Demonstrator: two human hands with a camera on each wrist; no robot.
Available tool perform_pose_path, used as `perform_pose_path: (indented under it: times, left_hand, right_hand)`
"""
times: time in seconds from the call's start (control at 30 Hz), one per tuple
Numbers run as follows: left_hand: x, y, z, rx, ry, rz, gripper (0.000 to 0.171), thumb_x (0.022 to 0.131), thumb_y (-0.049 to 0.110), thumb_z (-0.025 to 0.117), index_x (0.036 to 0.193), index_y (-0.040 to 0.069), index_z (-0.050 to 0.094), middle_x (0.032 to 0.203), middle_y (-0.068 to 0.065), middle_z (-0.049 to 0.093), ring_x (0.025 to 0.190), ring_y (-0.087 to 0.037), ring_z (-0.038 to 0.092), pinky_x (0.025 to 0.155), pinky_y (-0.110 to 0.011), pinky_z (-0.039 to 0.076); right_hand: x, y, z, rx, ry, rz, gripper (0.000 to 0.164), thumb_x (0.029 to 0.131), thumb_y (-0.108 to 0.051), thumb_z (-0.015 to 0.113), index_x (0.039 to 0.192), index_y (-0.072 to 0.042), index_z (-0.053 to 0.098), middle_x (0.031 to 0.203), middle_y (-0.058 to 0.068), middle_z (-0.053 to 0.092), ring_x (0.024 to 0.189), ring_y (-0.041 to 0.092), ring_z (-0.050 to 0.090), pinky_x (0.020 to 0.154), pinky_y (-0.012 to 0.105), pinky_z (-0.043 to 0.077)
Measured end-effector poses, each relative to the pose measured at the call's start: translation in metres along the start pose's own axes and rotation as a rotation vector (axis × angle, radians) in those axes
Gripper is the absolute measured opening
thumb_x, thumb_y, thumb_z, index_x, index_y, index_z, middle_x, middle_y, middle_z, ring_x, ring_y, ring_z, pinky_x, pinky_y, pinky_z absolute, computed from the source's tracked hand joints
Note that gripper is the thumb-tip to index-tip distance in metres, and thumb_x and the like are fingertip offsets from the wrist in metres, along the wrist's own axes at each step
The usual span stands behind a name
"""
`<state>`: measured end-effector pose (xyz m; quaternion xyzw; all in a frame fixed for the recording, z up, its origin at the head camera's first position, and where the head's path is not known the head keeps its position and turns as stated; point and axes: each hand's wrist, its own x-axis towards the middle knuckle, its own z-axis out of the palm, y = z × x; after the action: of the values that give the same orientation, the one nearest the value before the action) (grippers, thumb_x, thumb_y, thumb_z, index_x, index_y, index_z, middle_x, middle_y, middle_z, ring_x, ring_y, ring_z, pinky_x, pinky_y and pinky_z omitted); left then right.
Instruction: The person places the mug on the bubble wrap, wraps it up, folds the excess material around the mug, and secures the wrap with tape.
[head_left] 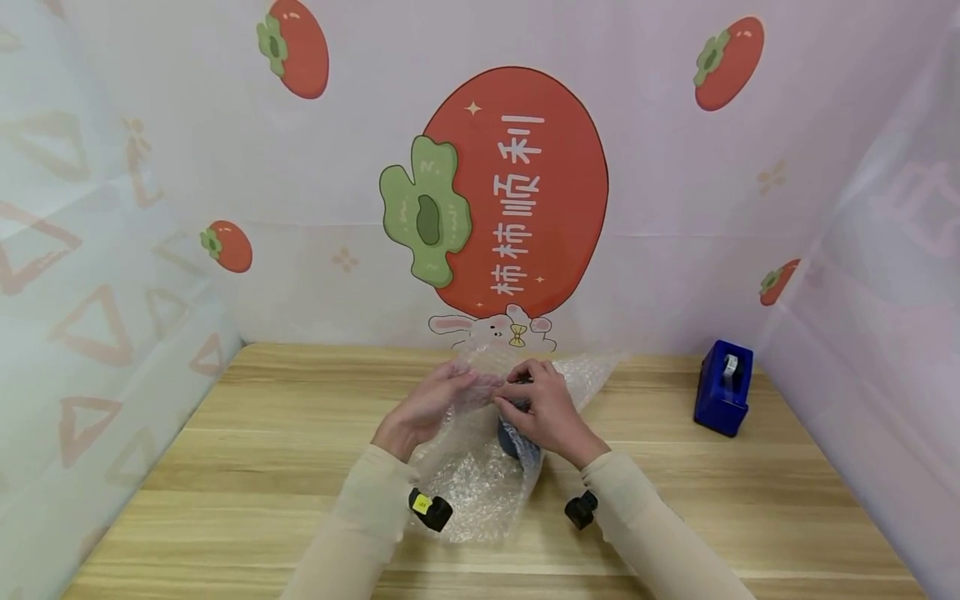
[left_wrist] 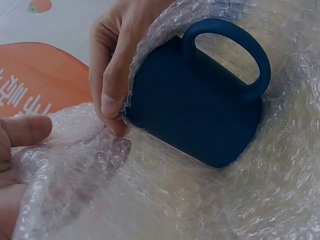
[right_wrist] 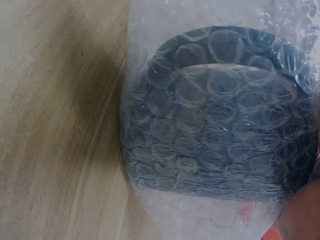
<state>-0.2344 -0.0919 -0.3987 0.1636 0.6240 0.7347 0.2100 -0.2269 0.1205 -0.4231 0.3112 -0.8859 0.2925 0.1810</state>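
Observation:
A dark blue mug (left_wrist: 195, 105) lies tilted in a sheet of clear bubble wrap (head_left: 472, 492), its handle bare in the left wrist view. Wrap covers its other side in the right wrist view, where the mug's handle (right_wrist: 220, 45) shows through the bubbles. My right hand (head_left: 551, 408) grips one end of the mug through the wrap, fingers bent at the sheet's edge. To the left, my left hand (head_left: 427, 404) pinches a raised part of the sheet between thumb and fingers. Part of the mug is hidden behind my right hand in the head view.
A blue tape dispenser (head_left: 723, 387) stands at the table's back right. The wood-grain table (head_left: 262, 467) meets a printed cloth backdrop (head_left: 660, 275) behind, with cloth on both sides. A small black wrist camera (head_left: 431, 508) sits by my left sleeve.

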Motion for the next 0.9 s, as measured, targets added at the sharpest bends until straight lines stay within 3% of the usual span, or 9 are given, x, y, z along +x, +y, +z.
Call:
perform_pose_path:
  times: [0.27, 0.4, 0.53, 0.6, 0.7, 0.9]
  left_hand:
    - [-0.001, 0.000, 0.005, 0.033, 0.029, -0.017, 0.042, 0.110, 0.014, 0.037, 0.147, -0.007, 0.041, 0.141, -0.026, 0.055, 0.133, -0.034, 0.052, 0.110, -0.046, 0.042]
    - [0.000, 0.000, 0.007, 0.033, 0.050, -0.035, 0.042, 0.110, 0.015, 0.038, 0.146, -0.005, 0.043, 0.140, -0.025, 0.056, 0.132, -0.035, 0.053, 0.110, -0.047, 0.042]
    - [0.000, 0.001, 0.011, 0.061, 0.055, -0.036, 0.042, 0.109, 0.017, 0.038, 0.142, -0.008, 0.048, 0.139, -0.025, 0.057, 0.133, -0.037, 0.052, 0.110, -0.047, 0.041]
    - [-0.001, 0.002, 0.013, 0.081, 0.059, -0.038, 0.042, 0.109, 0.017, 0.039, 0.139, -0.009, 0.051, 0.139, -0.025, 0.057, 0.133, -0.037, 0.052, 0.111, -0.047, 0.041]
    - [-0.003, 0.003, 0.016, 0.100, 0.066, -0.040, 0.037, 0.109, 0.016, 0.040, 0.133, -0.010, 0.050, 0.140, -0.025, 0.056, 0.133, -0.037, 0.052, 0.111, -0.048, 0.039]
    - [-0.007, 0.006, 0.021, 0.112, 0.079, -0.050, 0.017, 0.108, 0.014, 0.040, 0.115, -0.001, 0.046, 0.142, -0.026, 0.054, 0.136, -0.039, 0.049, 0.113, -0.050, 0.037]
  right_hand:
    - [-0.001, -0.001, 0.003, 0.098, 0.063, 0.077, 0.008, 0.086, -0.017, 0.083, 0.093, -0.016, 0.083, 0.105, 0.006, 0.058, 0.099, 0.023, 0.053, 0.082, 0.042, 0.050]
    - [-0.002, -0.002, 0.006, 0.121, 0.131, 0.127, 0.020, 0.082, -0.019, 0.087, 0.095, -0.010, 0.074, 0.100, 0.003, 0.051, 0.093, 0.018, 0.052, 0.079, 0.037, 0.053]
    - [-0.003, -0.002, 0.007, 0.068, 0.191, 0.124, 0.032, 0.079, -0.023, 0.089, 0.094, -0.012, 0.063, 0.099, 0.004, 0.049, 0.095, 0.023, 0.047, 0.085, 0.042, 0.042]
    - [-0.004, -0.003, 0.008, 0.008, 0.207, 0.135, 0.035, 0.079, -0.028, 0.089, 0.094, -0.013, 0.062, 0.099, 0.005, 0.049, 0.095, 0.027, 0.043, 0.080, 0.046, 0.033]
    - [-0.005, -0.006, 0.006, -0.077, 0.207, 0.227, 0.044, 0.077, -0.040, 0.089, 0.096, -0.013, 0.061, 0.098, 0.007, 0.047, 0.094, 0.029, 0.041, 0.077, 0.046, 0.027]
    - [-0.008, -0.013, 0.000, -0.078, 0.121, 0.412, 0.059, 0.077, -0.050, 0.086, 0.104, -0.007, 0.055, 0.097, 0.008, 0.043, 0.086, 0.024, 0.043, 0.069, 0.035, 0.041]
